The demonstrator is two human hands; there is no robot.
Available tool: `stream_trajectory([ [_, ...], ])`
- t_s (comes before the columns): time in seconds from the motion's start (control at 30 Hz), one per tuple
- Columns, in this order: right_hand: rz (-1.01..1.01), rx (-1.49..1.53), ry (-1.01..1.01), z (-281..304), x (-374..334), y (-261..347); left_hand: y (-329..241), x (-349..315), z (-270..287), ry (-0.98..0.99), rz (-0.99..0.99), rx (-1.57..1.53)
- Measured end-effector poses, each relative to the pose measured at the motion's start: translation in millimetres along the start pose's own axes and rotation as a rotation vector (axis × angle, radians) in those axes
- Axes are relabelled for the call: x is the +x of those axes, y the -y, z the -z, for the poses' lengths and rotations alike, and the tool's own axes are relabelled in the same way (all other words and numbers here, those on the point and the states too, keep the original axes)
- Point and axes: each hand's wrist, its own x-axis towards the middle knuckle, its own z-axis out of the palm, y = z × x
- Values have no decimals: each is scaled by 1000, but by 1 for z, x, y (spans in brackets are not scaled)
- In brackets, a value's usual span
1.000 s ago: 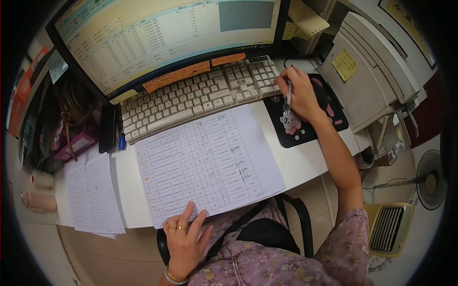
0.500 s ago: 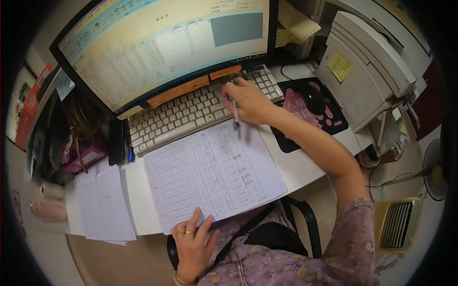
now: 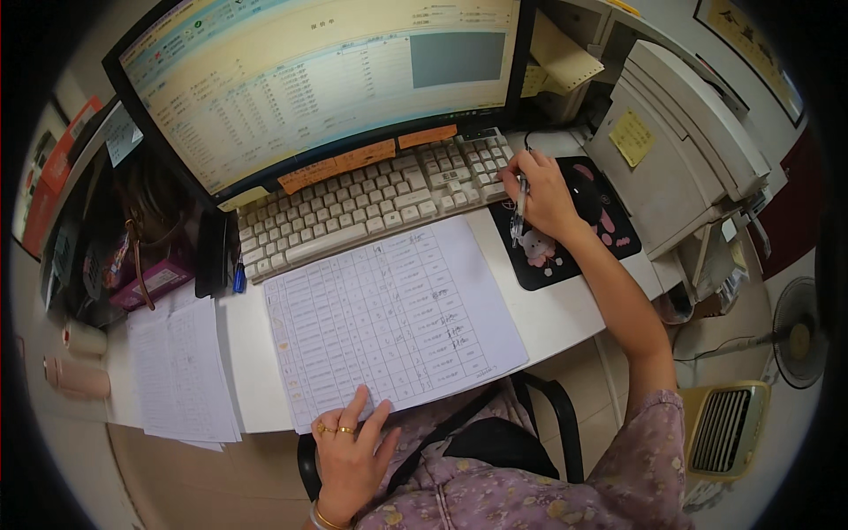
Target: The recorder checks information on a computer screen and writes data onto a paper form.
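My right hand (image 3: 543,199) is at the right end of the white keyboard (image 3: 353,205), its fingertips near the number pad. A pen (image 3: 518,210) is held in that hand, pointing down over the black mouse pad (image 3: 539,274). My left hand (image 3: 349,455), with rings on it, has its fingers spread on the near edge of a printed table sheet (image 3: 380,327). Handwritten marks stand in some of the sheet's columns. Behind the keyboard rises a lit monitor (image 3: 327,97) showing a table, with orange notes (image 3: 340,163) along its lower edge.
A black mouse (image 3: 585,196) sits on the pad beside a white printer (image 3: 680,132). On the left lie more papers (image 3: 181,371), a blue-capped pen (image 3: 239,278), a purple box (image 3: 159,281) and a pink cup (image 3: 78,378). A fan (image 3: 798,331) stands at the far right.
My right hand has moved right with the pen, from the middle of the keyboard to its number pad. My left hand has stayed on the sheet. The view has shifted slightly.
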Motion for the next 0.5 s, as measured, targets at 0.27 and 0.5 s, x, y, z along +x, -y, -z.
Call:
stream_trajectory([
  [0.27, 130, 201, 125, -12, 3, 29, -4, 1, -1, -12, 22, -7],
  [0.5, 45, 161, -6, -13, -3, 25, -2, -3, -2, -13, 26, -13],
])
